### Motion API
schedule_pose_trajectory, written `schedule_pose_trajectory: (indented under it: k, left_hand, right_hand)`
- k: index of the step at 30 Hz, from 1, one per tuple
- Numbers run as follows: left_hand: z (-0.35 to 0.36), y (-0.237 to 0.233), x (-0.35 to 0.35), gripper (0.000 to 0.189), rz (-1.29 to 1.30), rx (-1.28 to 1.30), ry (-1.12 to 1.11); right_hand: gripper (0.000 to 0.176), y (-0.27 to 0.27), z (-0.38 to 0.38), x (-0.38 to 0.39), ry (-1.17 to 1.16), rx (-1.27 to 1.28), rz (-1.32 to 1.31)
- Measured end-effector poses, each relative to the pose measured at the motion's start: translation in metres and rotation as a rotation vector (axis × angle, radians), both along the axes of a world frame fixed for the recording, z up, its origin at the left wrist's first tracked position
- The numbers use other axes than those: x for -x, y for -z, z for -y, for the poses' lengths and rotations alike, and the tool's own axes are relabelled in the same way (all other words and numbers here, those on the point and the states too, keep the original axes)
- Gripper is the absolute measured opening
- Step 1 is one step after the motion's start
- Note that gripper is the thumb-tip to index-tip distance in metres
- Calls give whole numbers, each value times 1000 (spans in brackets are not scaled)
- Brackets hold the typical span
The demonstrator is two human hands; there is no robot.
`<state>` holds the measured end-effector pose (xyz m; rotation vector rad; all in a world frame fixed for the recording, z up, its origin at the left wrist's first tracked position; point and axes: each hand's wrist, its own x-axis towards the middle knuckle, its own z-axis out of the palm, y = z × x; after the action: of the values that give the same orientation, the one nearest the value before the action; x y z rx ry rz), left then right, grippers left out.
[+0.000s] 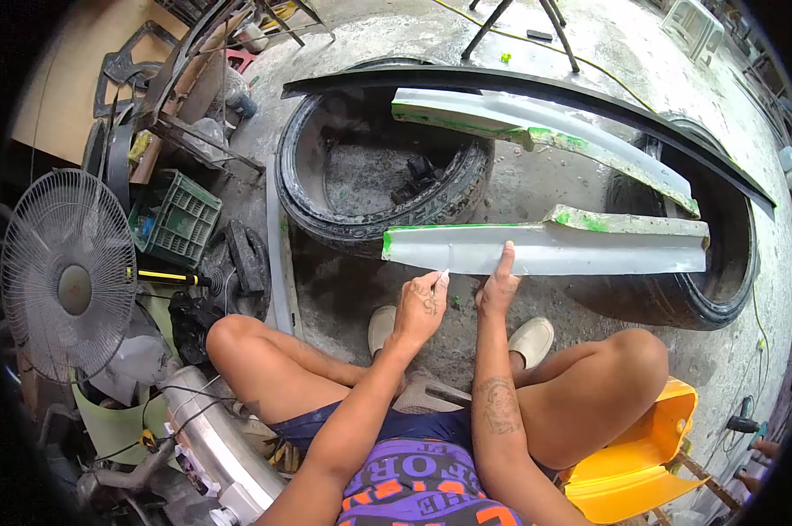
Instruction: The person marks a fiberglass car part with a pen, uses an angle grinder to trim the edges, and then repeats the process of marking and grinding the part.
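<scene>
A long grey panel [466,248] with green-stained, rough edges lies across in front of me, its right end over a tire [712,302]. My right hand [499,287] grips its near edge, with the thumb on the grey face and the other fingers hidden underneath. My left hand [420,309] is closed in a pinch at the same edge, further left. A small whitish tip shows at its fingers; what it is I cannot make out. Beyond lies a second grey panel [589,145] with similar green marks, resting across the tires.
A long black strip [536,83] spans behind the panels. Another tire [295,188] lies at the left. A fan [70,272], a green crate [181,219] and a metal cylinder [216,430] stand on my left. A yellow plastic piece [624,491] is by my right knee.
</scene>
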<state>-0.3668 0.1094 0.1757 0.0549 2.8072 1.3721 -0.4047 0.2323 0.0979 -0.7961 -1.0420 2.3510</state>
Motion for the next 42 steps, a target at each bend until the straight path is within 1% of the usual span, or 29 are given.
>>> schedule_pose_trajectory:
  k: [8,10,17,23,25,26,28,31,34,37,40,42]
  left_hand:
    - [-6,-10,3,30,6,-9,5]
    - [-6,-12,3,29,53,16,-3]
    - [-6,-9,2,29,80,2,-3]
    - [-7,-6,0,27,44,-54,-24]
    - [-9,-8,-1,26,64,-64,-64]
    - [-9,-3,-1,26,60,-65,-66]
    - [-8,8,-1,25,-26,-65,-55]
    - [-11,10,-4,25,-53,-88,-76]
    - [-10,18,-8,30,-22,-150,-100]
    - [-11,22,-8,30,-18,-181,-121]
    - [-8,24,-8,30,-1,-215,-120]
    - [-6,23,-7,29,-53,-179,-91]
  right_hand:
    - [41,3,-2,-1,-31,9,2]
    - [40,7,0,0,1,12,-31]
    - [41,8,-1,0,-1,23,5]
    - [44,16,-2,0,-3,2,-11]
    - [45,24,-4,0,-58,46,-5]
    - [45,24,-3,1,-61,45,-8]
    - [45,23,-3,3,-9,32,-3]
    - [46,19,-3,1,-26,43,-35]
    - [46,18,-3,2,-20,14,-40]
    - [45,8,-3,1,-23,11,19]
    - [45,8,-3,1,-15,15,16]
    - [45,11,-2,2,-4,6,5]
